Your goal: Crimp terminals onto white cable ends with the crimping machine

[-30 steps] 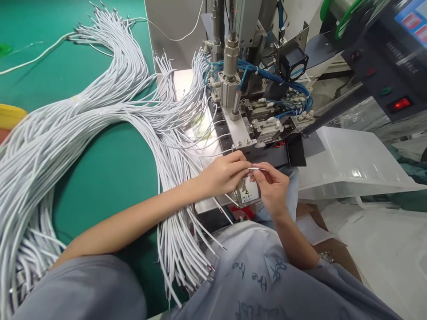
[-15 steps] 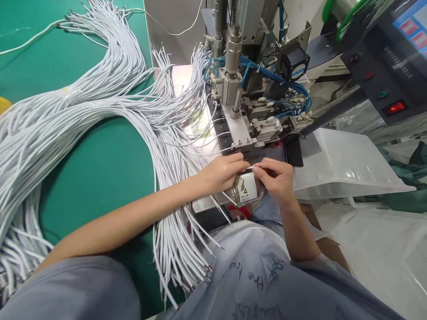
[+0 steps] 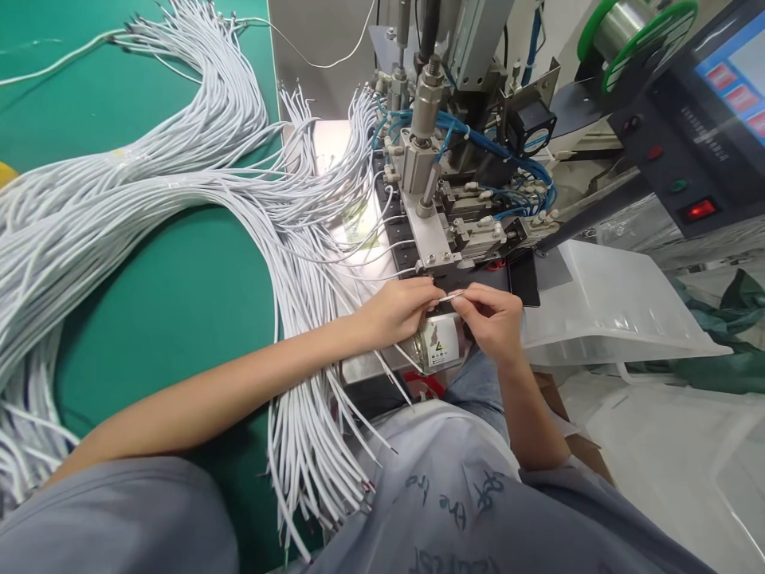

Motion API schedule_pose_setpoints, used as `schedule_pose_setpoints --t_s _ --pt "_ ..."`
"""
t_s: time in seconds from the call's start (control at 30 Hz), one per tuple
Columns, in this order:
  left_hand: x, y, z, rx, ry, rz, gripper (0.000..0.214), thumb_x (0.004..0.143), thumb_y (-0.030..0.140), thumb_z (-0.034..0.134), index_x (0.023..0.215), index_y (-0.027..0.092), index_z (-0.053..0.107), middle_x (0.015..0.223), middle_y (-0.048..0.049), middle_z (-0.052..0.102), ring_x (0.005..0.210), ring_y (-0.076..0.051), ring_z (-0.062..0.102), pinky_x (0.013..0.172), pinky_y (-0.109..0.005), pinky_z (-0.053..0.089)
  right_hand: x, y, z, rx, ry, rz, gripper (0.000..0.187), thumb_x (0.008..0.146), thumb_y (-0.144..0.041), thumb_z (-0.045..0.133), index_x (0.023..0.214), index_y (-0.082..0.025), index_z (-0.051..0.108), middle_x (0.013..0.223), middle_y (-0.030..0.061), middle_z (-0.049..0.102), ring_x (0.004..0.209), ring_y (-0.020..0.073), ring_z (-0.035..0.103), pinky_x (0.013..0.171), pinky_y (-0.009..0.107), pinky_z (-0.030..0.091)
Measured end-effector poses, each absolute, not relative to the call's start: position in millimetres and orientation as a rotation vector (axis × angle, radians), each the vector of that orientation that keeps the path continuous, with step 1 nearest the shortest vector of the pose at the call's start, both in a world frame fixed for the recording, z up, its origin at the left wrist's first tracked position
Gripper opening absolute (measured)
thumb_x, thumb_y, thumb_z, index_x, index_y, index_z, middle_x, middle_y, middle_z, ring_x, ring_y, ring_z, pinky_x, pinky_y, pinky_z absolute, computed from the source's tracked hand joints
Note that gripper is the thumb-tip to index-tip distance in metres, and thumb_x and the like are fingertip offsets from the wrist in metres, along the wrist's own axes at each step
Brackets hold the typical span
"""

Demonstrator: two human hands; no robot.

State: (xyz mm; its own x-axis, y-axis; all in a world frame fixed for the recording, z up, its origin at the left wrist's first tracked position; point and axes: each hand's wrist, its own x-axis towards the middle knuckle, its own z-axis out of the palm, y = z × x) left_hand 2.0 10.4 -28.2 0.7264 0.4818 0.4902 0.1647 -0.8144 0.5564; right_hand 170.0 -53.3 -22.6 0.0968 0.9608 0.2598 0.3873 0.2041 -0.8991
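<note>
Pinching one slim, smooth white cable (image 3: pixel 450 297) between fingertips of left hand (image 3: pixel 399 309) and right hand (image 3: pixel 495 320), near a blocky metal machine (image 3: pixel 418 166) and limp, rope-like bundled wires (image 3: pixel 179 190).

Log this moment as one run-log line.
left hand: pinching white cable | right hand: pinching its end | labelled container: near both hands | machine: beyond hands | cable bundle: across green tabletop

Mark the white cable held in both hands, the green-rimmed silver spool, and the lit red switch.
White cable (image 3: pixel 448 298), head view: exposed stretch near end.
Green-rimmed silver spool (image 3: pixel 623 30), head view: silver middle.
Lit red switch (image 3: pixel 701 210), head view: glowing face.
</note>
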Motion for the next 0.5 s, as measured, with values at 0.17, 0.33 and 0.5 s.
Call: schedule_pose_setpoints --t_s 0.17,0.33,0.5 --pt "-1.2 12.3 -33.1 2.725 0.473 0.822 0.031 0.072 0.000 0.035 0.090 0.010 0.058 0.070 -0.0028 0.052 0.056 -0.010 0.046 0.048 -0.020 0.035 172.9 -49.9 -17.4 -1.473 -1.424 0.874 0.016 0.075 -0.023 0.062 0.062 -0.015 0.067 0.051 -0.0031 0.046 0.046 0.0068 0.033 0.042 0.023 0.025" --pt "1.9 12.3 -37.3 2.673 0.521 0.918 0.024 0.085 0.007 0.035 0.084 0.010 0.059 0.065 -0.0015 0.051 0.052 -0.009 0.044 0.047 -0.020 0.036 162.3 -47.8 -24.9 -1.428 -1.296 0.866 0.016 0.074 -0.024 0.062 0.061 -0.015 0.065 0.054 -0.0020 0.049 0.051 0.0084 0.039 0.047 0.024 0.030" --pt "3.0 10.3 -33.6 2.679 0.557 0.921 0.025 0.089 0.012 0.036 0.080 0.010 0.059 0.063 -0.0012 0.051 0.054 -0.009 0.047 0.049 -0.018 0.038 153.7 -49.1 -27.6 -1.444 -1.360 0.582 0.019 0.079 -0.022 0.057 0.063 -0.016 0.065 0.053 -0.0030 0.042 0.050 0.0085 0.036 0.048 0.025 0.029"
